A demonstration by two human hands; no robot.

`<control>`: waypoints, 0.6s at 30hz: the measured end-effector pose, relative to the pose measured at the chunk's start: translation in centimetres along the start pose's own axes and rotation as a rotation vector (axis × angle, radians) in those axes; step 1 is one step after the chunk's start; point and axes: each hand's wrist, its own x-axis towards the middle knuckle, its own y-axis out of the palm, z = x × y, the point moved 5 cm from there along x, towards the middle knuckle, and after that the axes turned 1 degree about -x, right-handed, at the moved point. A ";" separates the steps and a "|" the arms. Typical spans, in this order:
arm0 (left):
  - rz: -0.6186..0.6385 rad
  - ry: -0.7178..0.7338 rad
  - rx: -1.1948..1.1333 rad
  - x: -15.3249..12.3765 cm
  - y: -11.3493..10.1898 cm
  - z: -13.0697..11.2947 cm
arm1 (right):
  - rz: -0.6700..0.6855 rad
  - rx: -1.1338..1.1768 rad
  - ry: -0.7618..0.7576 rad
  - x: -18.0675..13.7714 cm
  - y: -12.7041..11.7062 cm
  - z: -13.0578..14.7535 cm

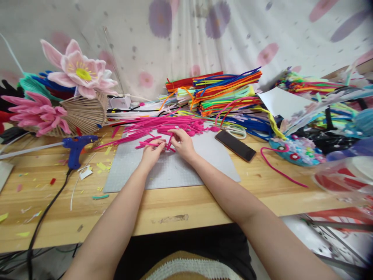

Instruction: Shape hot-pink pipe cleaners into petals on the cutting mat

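Over the grey cutting mat (186, 177), my left hand (153, 153) is closed with its fingertips pinching short magenta pipe cleaners (142, 144). Close beside it, my right hand (182, 143) pinches another magenta pipe cleaner (169, 142), which stands steeply between the two hands. The fingertips of both hands nearly meet, and how the pieces join there is too small to make out. Just beyond my hands lies a heap of long magenta pipe cleaners (157, 123), with some looped magenta pieces (196, 126) at its right end.
A blue glue gun (75, 149) with a black cord lies at left, below pink fuzzy flowers (83, 72). To the right are a phone (236, 146), scissors (237, 132) and a curved magenta pipe cleaner (282, 170). Bundles of coloured pipe cleaners (227, 91) are stacked behind.
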 end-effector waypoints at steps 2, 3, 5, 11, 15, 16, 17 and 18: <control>0.009 0.007 0.005 0.1 0.0 0.0 | -0.047 0.046 0.040 0.2 -0.1 -0.5; 0.011 0.007 0.002 0.1 0.0 0.0 | -0.065 0.068 0.065 0.3 -0.2 -1.0; 0.028 -0.005 -0.016 0.1 0.0 0.0 | -0.091 0.112 0.122 0.6 -0.3 -2.0; 0.113 -0.052 -0.205 0.2 0.1 0.0 | -0.064 0.299 0.338 1.0 -0.4 -4.2; 0.146 -0.054 -0.258 0.2 0.2 -0.2 | 0.019 0.444 0.456 0.6 0.3 -3.6; 0.145 -0.056 -0.268 0.2 0.2 -0.2 | 0.057 0.499 0.491 0.5 0.5 -3.4; 0.141 -0.057 -0.280 0.2 0.2 -0.3 | 0.107 0.561 0.535 0.3 0.7 -3.3; 0.136 -0.057 -0.292 0.1 0.2 -0.4 | 0.160 0.626 0.588 0.1 1.0 -3.2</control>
